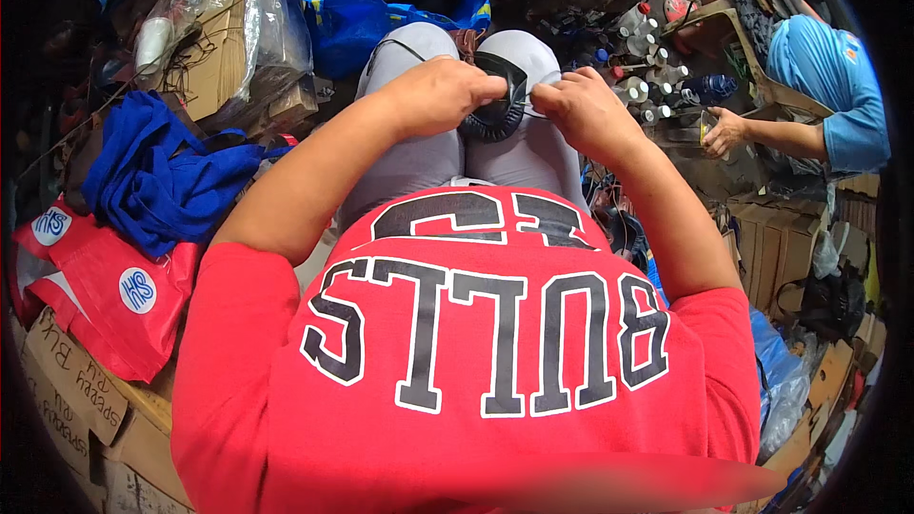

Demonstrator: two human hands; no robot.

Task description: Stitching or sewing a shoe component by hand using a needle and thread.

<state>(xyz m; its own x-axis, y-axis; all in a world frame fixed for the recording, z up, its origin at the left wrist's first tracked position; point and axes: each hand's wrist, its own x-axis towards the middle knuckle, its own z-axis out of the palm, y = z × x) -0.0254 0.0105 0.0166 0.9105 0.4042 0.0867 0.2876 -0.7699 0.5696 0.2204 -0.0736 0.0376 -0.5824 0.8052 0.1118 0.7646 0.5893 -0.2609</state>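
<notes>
The left hand (443, 93) pinches a shiny, black, curved piece (495, 126); the right hand (588, 109) curls beside it, its grip unclear. A blue plastic bag (357, 27), crumpled blue cloth (162, 176) and clear bottles (640, 44) crowd around.

At 12 o'clock, the left hand (452, 90) covers part of a black piece (495, 124), its own fingertips mostly out of sight. At 1 o'clock, curled fingers of the right hand (583, 112) hide their grip; a thin pale strand (535, 116) beside them is too small to identify. Between 11 and 12, the top edge crops a blue bag (347, 38), its contents lost in darkness. Toward 2, the co-worker (809, 62) runs into the black rim. Near 8, cardboard boxes (71, 390) do likewise. A red patch (657, 484) at 5 is blurred.
</notes>
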